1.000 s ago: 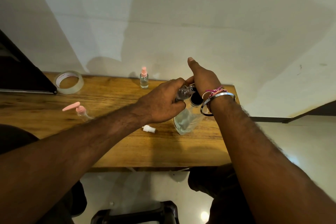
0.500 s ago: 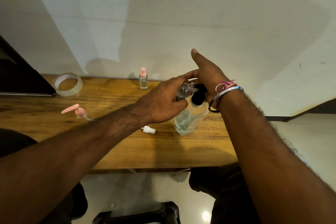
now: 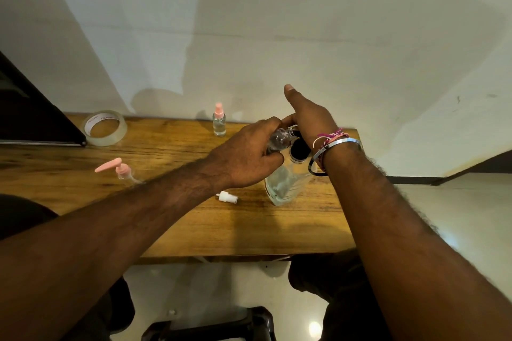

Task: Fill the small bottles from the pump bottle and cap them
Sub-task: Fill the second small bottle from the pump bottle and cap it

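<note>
Now the right hand [image 3: 310,119] has dipped back toward the pump bottle [image 3: 285,183]; its grip is unclear, while the left hand [image 3: 249,158] clamps the small bottle [image 3: 278,140] at the neck's nine o'clock, so filling continues.

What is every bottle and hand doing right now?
Big bottle: tilted, pump off, mouth open.
Small bottle: gripped at the big bottle's mouth.
Left hand: grips the small bottle.
Right hand: on the big bottle's neck; grip hidden.
Capped bottle: upright.
Pump: lying loose.
White cap: lying loose.
</note>
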